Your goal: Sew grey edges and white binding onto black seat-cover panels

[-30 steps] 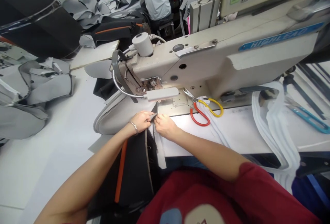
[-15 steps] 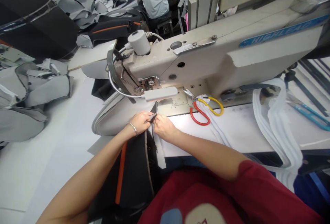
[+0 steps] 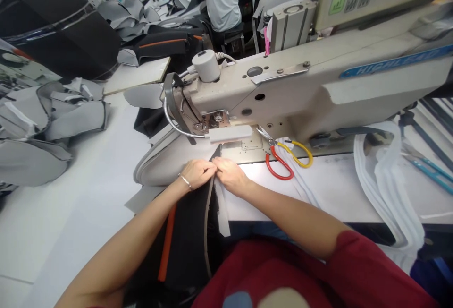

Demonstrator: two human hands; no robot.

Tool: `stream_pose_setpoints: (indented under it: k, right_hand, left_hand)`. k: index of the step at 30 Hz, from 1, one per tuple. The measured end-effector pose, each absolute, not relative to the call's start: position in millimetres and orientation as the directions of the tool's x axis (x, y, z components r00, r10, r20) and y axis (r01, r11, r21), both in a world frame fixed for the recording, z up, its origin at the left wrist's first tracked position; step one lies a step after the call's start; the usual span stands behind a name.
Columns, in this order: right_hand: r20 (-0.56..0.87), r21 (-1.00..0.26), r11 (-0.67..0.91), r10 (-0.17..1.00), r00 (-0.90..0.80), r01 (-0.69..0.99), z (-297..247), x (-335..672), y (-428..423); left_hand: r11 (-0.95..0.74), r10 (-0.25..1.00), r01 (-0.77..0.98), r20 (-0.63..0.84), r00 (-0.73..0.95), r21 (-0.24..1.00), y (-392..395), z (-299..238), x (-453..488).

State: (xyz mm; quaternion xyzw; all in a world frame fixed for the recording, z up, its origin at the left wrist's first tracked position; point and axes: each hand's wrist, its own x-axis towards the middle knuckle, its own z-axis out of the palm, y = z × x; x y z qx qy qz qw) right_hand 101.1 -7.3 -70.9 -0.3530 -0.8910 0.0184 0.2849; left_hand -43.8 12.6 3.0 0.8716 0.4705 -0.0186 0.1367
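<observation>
Left hand (image 3: 198,173): nearly closed, thumb and fingers pinching the far end of a black fabric piece (a thin bracelet circles the wrist). Right hand (image 3: 230,176): touching the left at the fingertips, fingers curled in and pinching at the same edge; exactly which layers it grips is hidden.

Black fabric piece (image 3: 189,227): runs from the hands toward the near side, over the table's near edge; orange stripe (image 3: 167,242) along its left part. White strip (image 3: 222,211): beside its right edge.

Grey panel (image 3: 170,159): left of the hands, on the white table (image 3: 74,209). Sewing machine (image 3: 304,93): beyond the hands, reaching right; white lamp (image 3: 230,133) at its needle end. Scissors (image 3: 272,142), one red handle, one yellow: right of the hands, blades slightly parted. White tape (image 3: 377,180): far to the right, looped, near blue-handled snips (image 3: 430,170).
</observation>
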Motion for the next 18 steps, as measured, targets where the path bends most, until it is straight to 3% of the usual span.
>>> stream_pose_setpoints:
  k: [3, 8, 10, 13, 18]
  right_hand:
    - [0.506, -0.230, 0.776, 0.611, -0.608, 0.587, -79, 101, -2]
    - [0.409, -0.191, 0.783, 0.612, -0.677, 0.592, -78, 101, 1]
    - [0.374, -0.192, 0.783, 0.616, -0.693, 0.592, -77, 100, 2]
    - [0.350, -0.218, 0.780, 0.623, -0.699, 0.586, -76, 98, 4]
    - [0.275, -0.397, 0.722, 0.683, -0.677, 0.567, -72, 98, 4]
  left_hand:
    - [-0.447, 0.889, 0.874, -0.011, 0.457, 0.190, 14, -2, -49]
    - [-0.349, 0.918, 0.907, 0.106, 0.381, -0.238, 16, -9, -39]
    - [-0.307, 0.924, 0.895, 0.125, 0.362, -0.323, 12, -9, -35]
    - [-0.354, 0.908, 0.878, 0.107, 0.406, -0.324, 7, -9, -33]
    - [-0.555, 0.827, 0.822, 0.025, 0.562, -0.128, 16, -9, -39]
